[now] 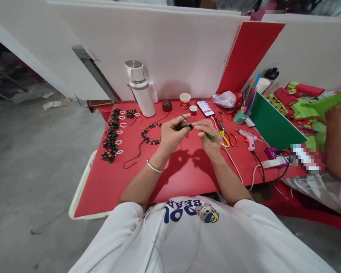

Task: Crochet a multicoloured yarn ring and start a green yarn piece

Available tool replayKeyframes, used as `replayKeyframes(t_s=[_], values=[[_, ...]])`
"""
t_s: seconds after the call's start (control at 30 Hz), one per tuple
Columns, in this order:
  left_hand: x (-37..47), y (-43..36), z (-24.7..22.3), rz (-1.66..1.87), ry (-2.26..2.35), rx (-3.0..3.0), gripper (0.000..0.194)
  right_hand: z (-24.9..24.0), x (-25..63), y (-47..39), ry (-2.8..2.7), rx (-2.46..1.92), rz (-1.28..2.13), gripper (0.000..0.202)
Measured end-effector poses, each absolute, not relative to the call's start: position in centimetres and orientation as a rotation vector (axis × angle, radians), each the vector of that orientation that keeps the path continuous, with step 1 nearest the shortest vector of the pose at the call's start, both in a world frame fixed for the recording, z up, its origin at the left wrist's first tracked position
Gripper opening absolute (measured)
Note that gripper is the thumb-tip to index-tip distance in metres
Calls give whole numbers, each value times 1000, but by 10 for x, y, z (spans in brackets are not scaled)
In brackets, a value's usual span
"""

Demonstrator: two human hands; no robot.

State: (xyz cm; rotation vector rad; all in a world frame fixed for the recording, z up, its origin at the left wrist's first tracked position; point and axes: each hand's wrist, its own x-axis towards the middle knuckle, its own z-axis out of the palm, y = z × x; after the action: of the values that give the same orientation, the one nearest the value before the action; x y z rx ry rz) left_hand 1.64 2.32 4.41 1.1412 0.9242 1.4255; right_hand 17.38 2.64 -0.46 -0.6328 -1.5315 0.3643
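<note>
My left hand pinches a small dark green crochet piece, with green yarn running over the raised index finger. My right hand is closed on a crochet hook with a green handle; its tip meets the piece between both hands. Left of my left hand lies a ring of multicoloured crochet, partly hidden by that hand, with a dark cord trailing from it. Farther left, several dark multicoloured crochet charms with white bead loops lie in a column.
At the back stand a white thermos, a yarn ball, a paper cup and a phone. To the right are yellow-handled scissors, a pink glue gun, a pen cup and a green divider. Another person's arm is beyond.
</note>
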Motion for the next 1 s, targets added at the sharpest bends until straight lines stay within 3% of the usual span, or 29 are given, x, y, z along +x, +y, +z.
replayKeyframes(t_s=[0.43, 0.53, 0.73, 1.0], values=[[27, 19, 36, 1545, 903, 1047, 45, -11, 162, 24, -1613, -719, -143, 26], [20, 22, 42, 1365, 785, 906, 44, -14, 158, 30, -1534, -664, 42, 25], [-11, 31, 54, 1096, 708, 994, 39, -7, 173, 50, -1459, -448, 862, 40], [-21, 30, 55, 1093, 732, 1092, 36, 0, 195, 58, -1486, -478, 1000, 35]])
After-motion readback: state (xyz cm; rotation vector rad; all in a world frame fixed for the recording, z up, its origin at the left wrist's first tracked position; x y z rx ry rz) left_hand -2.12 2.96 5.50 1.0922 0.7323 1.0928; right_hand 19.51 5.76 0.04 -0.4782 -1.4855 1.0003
